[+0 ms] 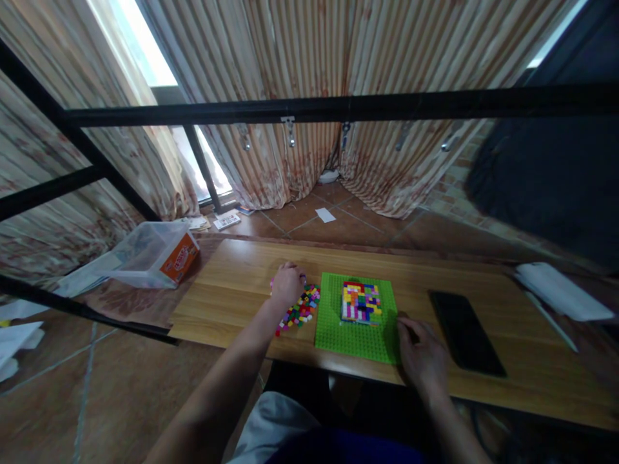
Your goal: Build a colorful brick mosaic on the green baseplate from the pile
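Note:
My left hand reaches down over a loose pile of small coloured building bricks on the table. Its fingers are bent and drawn together, and their tips are hidden, so what they pinch does not show. To the right of the pile lies a green studded baseplate. A square block of multicoloured bricks stands on it, a little above its middle. At the baseplate's right edge rests my right hand, fingers curled in towards the thumb. Anything small between those fingers is too hard to see.
A black phone lies on the wooden table right of my right hand. Farther right are a white object and a thin white stick. A clear plastic box with an orange label stands left. A black metal bar crosses ahead.

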Demonstrator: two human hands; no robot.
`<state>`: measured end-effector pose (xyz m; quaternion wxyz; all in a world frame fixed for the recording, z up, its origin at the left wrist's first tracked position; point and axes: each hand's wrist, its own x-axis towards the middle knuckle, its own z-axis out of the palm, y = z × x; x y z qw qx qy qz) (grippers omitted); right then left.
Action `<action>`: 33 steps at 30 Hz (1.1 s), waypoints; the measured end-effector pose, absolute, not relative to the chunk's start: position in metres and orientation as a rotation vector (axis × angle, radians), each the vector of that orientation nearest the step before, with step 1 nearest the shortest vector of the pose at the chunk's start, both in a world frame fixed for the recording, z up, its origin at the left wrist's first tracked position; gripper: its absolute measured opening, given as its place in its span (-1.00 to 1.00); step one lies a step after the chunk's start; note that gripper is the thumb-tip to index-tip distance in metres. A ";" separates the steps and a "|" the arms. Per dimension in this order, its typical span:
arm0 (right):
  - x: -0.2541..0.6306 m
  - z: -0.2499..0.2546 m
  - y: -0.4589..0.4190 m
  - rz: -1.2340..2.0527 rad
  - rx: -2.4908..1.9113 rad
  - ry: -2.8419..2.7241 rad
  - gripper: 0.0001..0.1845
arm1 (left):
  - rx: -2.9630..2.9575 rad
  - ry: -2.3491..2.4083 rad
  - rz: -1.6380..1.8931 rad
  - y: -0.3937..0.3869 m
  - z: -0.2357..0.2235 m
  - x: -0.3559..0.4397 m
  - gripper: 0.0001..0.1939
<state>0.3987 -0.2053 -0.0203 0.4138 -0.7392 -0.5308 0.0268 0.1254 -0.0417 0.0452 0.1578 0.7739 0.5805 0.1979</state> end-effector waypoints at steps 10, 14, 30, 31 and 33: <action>0.396 -0.018 -0.205 0.099 -1.836 -1.308 -0.57 | 1.670 1.337 0.870 -0.071 0.046 0.128 -0.72; 0.394 -0.016 -0.204 0.118 -1.830 -1.294 -0.60 | 1.314 1.071 0.962 -0.092 0.042 0.135 -0.75; 0.392 -0.014 -0.203 0.104 -1.790 -1.294 -0.63 | 2.153 1.235 0.721 -0.114 0.049 0.174 -0.91; 0.392 -0.013 -0.203 0.106 -1.794 -1.292 -0.63 | 2.187 1.238 0.699 -0.114 0.051 0.175 -0.91; 0.392 -0.013 -0.203 0.121 -1.801 -1.289 -0.63 | 2.240 1.251 0.665 -0.114 0.053 0.178 -0.90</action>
